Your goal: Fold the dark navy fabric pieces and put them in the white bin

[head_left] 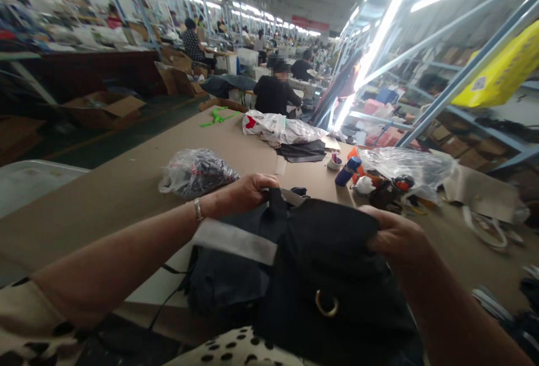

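Observation:
A black bag [332, 276] with a gold D-shaped ring [327, 303] is held up in front of me, close to my body. My left hand [257, 187] is closed on a dark strap or edge at the bag's upper left. On the other side my right hand [393, 234] grips the bag's upper right edge, fingers partly hidden behind the cloth. A whitish strip [236, 241] sticks out leftward from the bag. Beneath it lies more dark fabric [227, 282], with thin black cords trailing to the left.
On the brown table [126, 203] sit a clear plastic bag of dark items [197, 172], a white plastic bundle [282, 127], a blue bottle [347, 172] and a beige bag [484, 189]. A blue metal frame [471, 71] slants at the right. A person in black [273, 94] sits beyond the table.

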`<state>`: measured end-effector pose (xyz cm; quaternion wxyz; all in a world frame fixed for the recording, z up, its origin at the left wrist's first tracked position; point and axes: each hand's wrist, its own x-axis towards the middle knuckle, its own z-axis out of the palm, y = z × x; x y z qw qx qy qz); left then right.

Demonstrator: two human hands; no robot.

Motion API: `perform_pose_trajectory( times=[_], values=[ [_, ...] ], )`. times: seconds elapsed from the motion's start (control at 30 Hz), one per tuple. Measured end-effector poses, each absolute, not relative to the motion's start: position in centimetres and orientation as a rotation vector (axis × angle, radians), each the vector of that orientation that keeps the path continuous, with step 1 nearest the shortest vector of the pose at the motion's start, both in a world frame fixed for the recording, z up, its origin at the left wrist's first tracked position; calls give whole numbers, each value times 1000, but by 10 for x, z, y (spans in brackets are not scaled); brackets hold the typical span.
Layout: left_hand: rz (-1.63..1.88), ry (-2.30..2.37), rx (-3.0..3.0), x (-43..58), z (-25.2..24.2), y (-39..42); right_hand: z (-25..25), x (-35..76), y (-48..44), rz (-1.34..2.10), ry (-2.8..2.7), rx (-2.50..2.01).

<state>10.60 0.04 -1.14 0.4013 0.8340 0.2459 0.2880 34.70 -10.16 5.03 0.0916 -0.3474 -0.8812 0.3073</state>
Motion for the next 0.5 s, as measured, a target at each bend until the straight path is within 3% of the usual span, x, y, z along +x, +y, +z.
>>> perform_pose_trajectory(
  times=[0.1,0.23,0.37,0.5],
  values=[
    [759,604,2015,124,-16,4,39,335,-99,829,-2550,-1131],
    [619,641,1870,140,-37,13,30,325,-92,1038,-2748,-1084],
    [516,501,1619,149,-41,16,26,334,-81,635,-2712,-1417],
    [513,399,1392,152,-37,11,4,349,-72,726,-2342,-1254]
  ],
)
